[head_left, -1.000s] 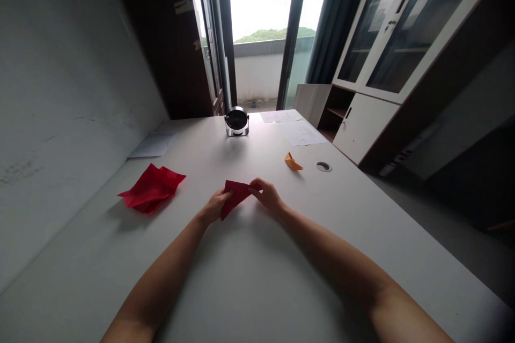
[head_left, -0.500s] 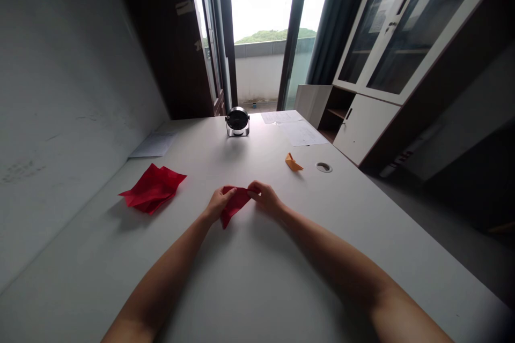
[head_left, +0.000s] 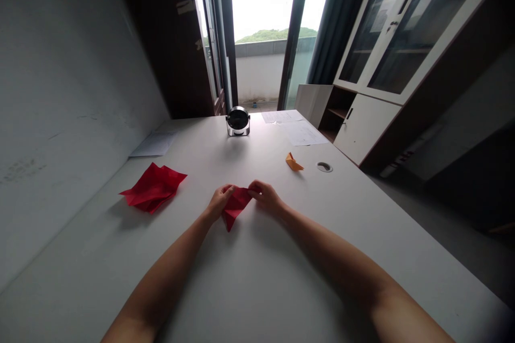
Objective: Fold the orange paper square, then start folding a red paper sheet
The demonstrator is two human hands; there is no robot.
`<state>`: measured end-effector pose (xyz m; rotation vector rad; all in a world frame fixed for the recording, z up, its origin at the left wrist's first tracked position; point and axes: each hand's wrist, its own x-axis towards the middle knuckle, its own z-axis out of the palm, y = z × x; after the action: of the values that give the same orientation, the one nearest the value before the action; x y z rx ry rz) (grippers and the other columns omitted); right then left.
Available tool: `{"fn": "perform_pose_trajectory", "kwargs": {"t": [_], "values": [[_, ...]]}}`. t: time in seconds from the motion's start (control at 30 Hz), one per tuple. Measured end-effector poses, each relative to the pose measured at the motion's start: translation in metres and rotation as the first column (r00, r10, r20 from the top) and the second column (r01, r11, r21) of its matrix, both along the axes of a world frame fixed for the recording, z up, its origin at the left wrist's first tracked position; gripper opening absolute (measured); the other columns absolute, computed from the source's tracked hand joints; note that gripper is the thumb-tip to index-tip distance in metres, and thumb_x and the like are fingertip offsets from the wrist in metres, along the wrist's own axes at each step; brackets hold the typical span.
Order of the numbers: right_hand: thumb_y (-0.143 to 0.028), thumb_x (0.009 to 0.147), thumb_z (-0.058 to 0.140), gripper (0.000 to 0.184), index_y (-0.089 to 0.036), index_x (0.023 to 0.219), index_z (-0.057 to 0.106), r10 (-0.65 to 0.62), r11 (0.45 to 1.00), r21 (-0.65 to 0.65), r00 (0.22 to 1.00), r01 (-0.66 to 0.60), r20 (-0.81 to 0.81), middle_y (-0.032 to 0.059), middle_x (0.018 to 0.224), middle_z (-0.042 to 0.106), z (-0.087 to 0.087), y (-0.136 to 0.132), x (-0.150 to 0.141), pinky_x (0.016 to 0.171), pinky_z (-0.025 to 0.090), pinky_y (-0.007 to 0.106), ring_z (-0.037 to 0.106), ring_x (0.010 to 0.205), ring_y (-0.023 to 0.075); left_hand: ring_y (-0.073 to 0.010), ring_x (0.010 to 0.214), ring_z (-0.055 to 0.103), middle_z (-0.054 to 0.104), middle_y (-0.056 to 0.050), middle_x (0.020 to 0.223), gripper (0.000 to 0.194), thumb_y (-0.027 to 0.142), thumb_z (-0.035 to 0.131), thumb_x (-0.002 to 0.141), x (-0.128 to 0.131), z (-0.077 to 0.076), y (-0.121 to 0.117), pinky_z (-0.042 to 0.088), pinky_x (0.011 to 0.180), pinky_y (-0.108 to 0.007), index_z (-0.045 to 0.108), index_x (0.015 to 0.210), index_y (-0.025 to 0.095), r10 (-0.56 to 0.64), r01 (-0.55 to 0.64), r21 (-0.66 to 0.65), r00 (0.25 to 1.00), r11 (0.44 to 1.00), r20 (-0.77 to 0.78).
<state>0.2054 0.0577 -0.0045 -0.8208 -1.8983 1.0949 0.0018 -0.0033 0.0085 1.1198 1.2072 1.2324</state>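
Observation:
Between my hands is a small folded piece of red paper [head_left: 236,204], its pointed lower corner hanging toward me. My left hand [head_left: 220,198] pinches its left upper edge, thumb on top. At the right upper corner, the fingertips of my right hand [head_left: 264,193] are closed on the same paper. Farther left on the white table [head_left: 249,278] lies a loose stack of red paper sheets [head_left: 156,187] with uneven corners. A small folded orange paper boat-like shape [head_left: 294,162] sits beyond my right hand.
A round black and silver device on a stand [head_left: 238,121] is at the table's far side. White printed sheets [head_left: 306,133] lie at the back right, another sheet [head_left: 153,144] by the left wall. A round cable hole [head_left: 324,167] is near the right edge. Glass-door cabinets [head_left: 386,37] stand right.
The red paper's lower corner has swung slightly to the right and toward me, and more of its face shows. Both hands keep their pinch, the left thumb shifted a little.

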Motion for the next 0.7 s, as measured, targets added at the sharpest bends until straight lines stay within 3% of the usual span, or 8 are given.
{"fn": "perform_pose_trajectory", "kwargs": {"t": [0.2, 0.47, 0.57, 0.7], "values": [[-0.030, 0.079, 0.063, 0.012, -0.017, 0.080, 0.063, 0.050, 0.999, -0.021, 0.999, -0.050, -0.002, -0.0005, 0.071, 0.063, 0.0011, -0.0019, -0.0022, 0.064, 0.043, 0.025, 0.053, 0.065, 0.0130, -0.0143, 0.065, 0.061, 0.070, -0.005, 0.078, 0.041, 0.052, 0.070, 0.076, 0.0002, -0.0015, 0.0000, 0.047, 0.059, -0.023, 0.071, 0.090, 0.013, 0.002, -0.002, -0.016, 1.000, 1.000, 0.014], [-0.040, 0.082, 0.064, 0.024, -0.017, 0.086, 0.065, 0.059, 0.997, -0.046, 0.997, -0.061, -0.053, 0.0012, 0.073, 0.064, -0.0001, -0.0007, -0.0006, 0.064, 0.044, 0.026, 0.054, 0.067, 0.0138, -0.0158, 0.070, 0.063, 0.072, -0.007, 0.083, 0.038, 0.048, 0.072, 0.075, -0.0017, -0.0040, 0.0004, 0.049, 0.063, -0.025, 0.072, 0.093, 0.014, -0.032, 0.032, 0.009, 0.998, 0.999, -0.054], [-0.043, 0.081, 0.064, 0.026, -0.017, 0.085, 0.065, 0.019, 0.998, -0.054, 0.997, -0.023, -0.073, 0.0013, 0.073, 0.064, -0.0010, 0.0012, -0.0006, 0.064, 0.045, 0.027, 0.055, 0.067, 0.0147, -0.0165, 0.070, 0.063, 0.072, -0.007, 0.082, 0.037, 0.048, 0.071, 0.075, 0.0006, -0.0042, -0.0004, 0.048, 0.063, -0.025, 0.072, 0.090, 0.014, -0.101, 0.104, 0.012, 0.988, 0.995, -0.118], [-0.046, 0.081, 0.064, 0.028, -0.018, 0.081, 0.064, -0.125, 0.992, -0.020, 0.989, 0.124, -0.076, 0.0009, 0.070, 0.062, 0.0000, 0.0030, -0.0003, 0.063, 0.046, 0.028, 0.053, 0.065, 0.0147, -0.0144, 0.063, 0.059, 0.069, -0.005, 0.075, 0.034, 0.047, 0.070, 0.076, 0.0032, -0.0032, -0.0006, 0.044, 0.057, -0.023, 0.072, 0.083, 0.014, -0.155, 0.159, 0.011, 0.976, 0.987, -0.152]]}}
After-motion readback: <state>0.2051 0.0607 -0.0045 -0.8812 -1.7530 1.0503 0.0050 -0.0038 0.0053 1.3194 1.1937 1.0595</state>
